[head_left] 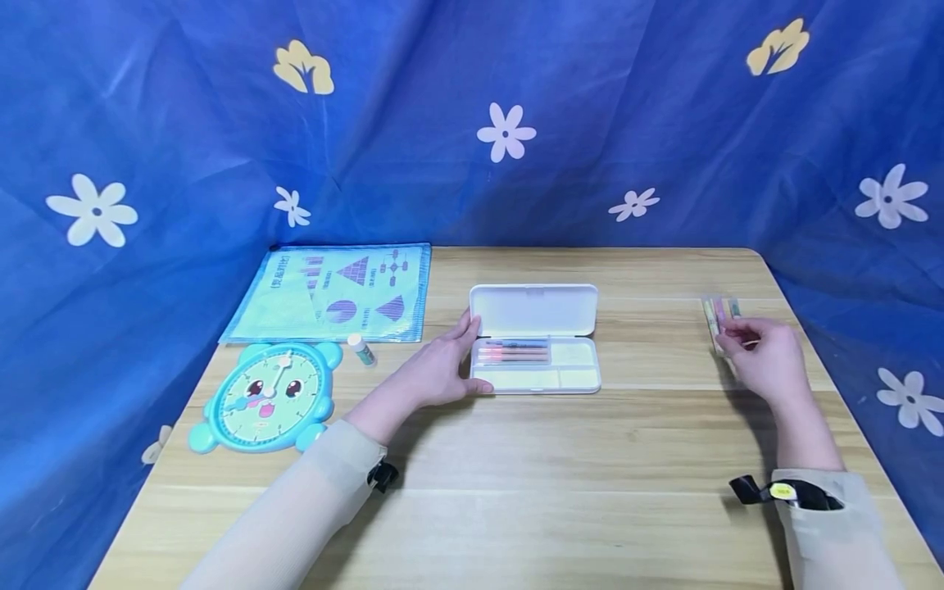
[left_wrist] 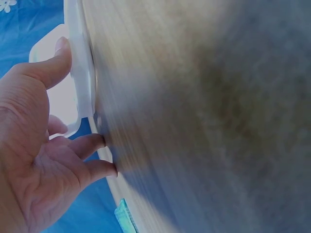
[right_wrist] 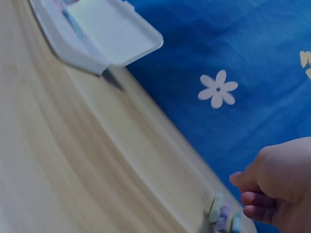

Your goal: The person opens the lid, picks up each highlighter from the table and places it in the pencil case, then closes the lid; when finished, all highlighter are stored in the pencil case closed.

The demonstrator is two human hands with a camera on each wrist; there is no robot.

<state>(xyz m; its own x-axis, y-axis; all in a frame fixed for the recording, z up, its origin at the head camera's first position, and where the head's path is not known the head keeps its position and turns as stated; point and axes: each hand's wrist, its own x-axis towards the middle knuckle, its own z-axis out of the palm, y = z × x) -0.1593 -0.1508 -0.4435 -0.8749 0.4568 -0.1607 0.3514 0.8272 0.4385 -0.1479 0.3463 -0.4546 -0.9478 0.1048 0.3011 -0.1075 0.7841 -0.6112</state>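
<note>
A white pencil case (head_left: 578,378) lies with its lid (head_left: 534,310) raised at mid-table, several slim pens (head_left: 514,352) in its rear left compartment. My left hand (head_left: 440,367) holds the case's left end, thumb along the front edge and fingers toward the hinge. In the left wrist view, two fingertips (left_wrist: 99,141) rest by the table edge. Far to the right, my right hand (head_left: 770,354) hovers with bent fingers over three pastel markers: a pale yellow one (head_left: 710,315), a purple one (head_left: 720,308) and a green one (head_left: 734,306). The right wrist view shows them below the fingertips.
At the left lies a blue bear-shaped toy clock (head_left: 269,397), with a small white-capped glue stick (head_left: 361,350) beside it. Behind them is a light-blue zip folder (head_left: 332,295) with printed charts. A blue flowered cloth (head_left: 413,123) hangs around the wooden table (head_left: 560,483).
</note>
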